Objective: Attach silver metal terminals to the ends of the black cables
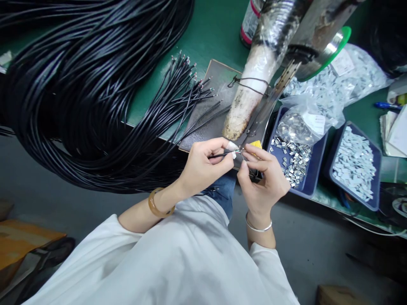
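Note:
My left hand (208, 163) is closed in a pinch on a black cable (221, 155) near its stripped end, with white wraps on the thumb and a fingertip. Facing it, my right hand (265, 176) has thumb and fingers drawn together at the cable's tip; the small thing between them is too fine to make out. Both hands meet just below a plastic-wrapped tube (243, 103) and a slim metal arm (270, 101). Other black cables (171, 101) fan out to the left, their stripped ends lying by a dark board (203, 120).
A blue bin (313, 186) holds small metal pieces and a plastic bag (302, 120). Beside it, another bin (376, 199) contains pale flat pieces. Behind stand a green-rimmed spool (341, 46) and a can (251, 21). A large cable coil (73, 93) overhangs the table edge.

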`<state>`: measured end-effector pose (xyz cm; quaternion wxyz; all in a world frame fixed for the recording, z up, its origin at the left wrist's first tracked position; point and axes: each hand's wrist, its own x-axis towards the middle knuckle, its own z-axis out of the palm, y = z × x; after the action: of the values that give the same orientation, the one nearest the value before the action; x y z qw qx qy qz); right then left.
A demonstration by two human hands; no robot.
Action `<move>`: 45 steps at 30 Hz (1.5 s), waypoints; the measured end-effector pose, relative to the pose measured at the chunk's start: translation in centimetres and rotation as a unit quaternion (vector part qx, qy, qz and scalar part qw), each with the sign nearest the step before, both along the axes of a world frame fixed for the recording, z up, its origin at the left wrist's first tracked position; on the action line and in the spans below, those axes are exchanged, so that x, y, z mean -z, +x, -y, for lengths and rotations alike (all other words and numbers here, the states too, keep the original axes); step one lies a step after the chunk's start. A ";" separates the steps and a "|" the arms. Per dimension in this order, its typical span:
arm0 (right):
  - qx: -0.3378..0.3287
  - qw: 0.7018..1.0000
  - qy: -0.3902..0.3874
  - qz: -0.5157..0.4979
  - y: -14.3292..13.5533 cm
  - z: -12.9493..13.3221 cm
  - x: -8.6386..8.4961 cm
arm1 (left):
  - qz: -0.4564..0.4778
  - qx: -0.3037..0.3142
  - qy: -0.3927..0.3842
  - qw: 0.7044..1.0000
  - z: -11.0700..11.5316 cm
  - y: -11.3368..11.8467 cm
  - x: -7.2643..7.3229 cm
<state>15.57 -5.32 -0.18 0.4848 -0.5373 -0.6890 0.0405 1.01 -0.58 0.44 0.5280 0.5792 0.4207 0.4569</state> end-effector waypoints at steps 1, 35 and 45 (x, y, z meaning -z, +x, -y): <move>0.000 1.000 -0.001 0.002 0.0 0.0 0.0 | -0.002 0.004 -0.005 1.000 0.0 0.0 0.0; 0.022 0.998 0.027 0.051 0.2 -0.2 0.1 | -0.025 -0.027 0.161 0.986 0.3 0.2 0.9; 0.011 0.998 0.027 0.052 0.1 0.3 0.3 | -0.015 -0.006 0.089 0.996 0.3 0.0 0.8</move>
<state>15.71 -5.59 -0.50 0.4635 -0.5325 -0.7082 -0.0113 1.05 -0.91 -0.34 0.4654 0.6283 0.3896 0.4867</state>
